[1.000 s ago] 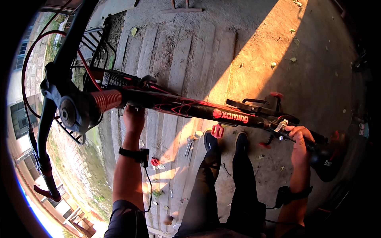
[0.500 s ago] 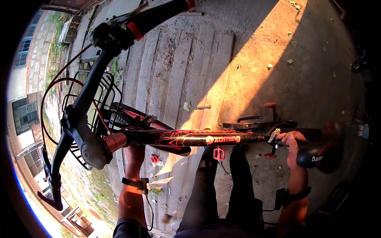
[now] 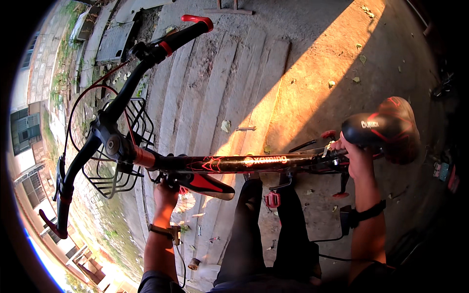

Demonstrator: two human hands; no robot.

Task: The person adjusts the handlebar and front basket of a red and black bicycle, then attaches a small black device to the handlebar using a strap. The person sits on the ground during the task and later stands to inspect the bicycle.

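Note:
A black and red bicycle [image 3: 217, 164] lies across my view, its handlebar [image 3: 117, 105] at the left and its black saddle [image 3: 378, 128] at the right. My left hand [image 3: 166, 194] is closed around the front part below the head tube, beside the red and black mudguard [image 3: 207, 186]; its fingertips are partly hidden. Just under the saddle, my right hand [image 3: 357, 158] grips the seat post near the silver clamp [image 3: 328, 149]. A black wire basket [image 3: 117, 180] sits in front of the handlebar. Near my legs hangs a red pedal [image 3: 272, 199].
Wooden planks [image 3: 220, 97] cover the ground ahead, next to concrete with a sunlit strip [image 3: 312, 73] and scattered leaves. A metal tool [image 3: 245, 129] lies on the planks. Several dark items [image 3: 444, 171] stand at the right edge. A small cylinder [image 3: 194, 263] rests near my left forearm.
The bicycle has tilted: its saddle swung away from me and the handlebar shifted lower in view. My left hand now shows below the frame, and my right hand moved slightly forward with the seat.

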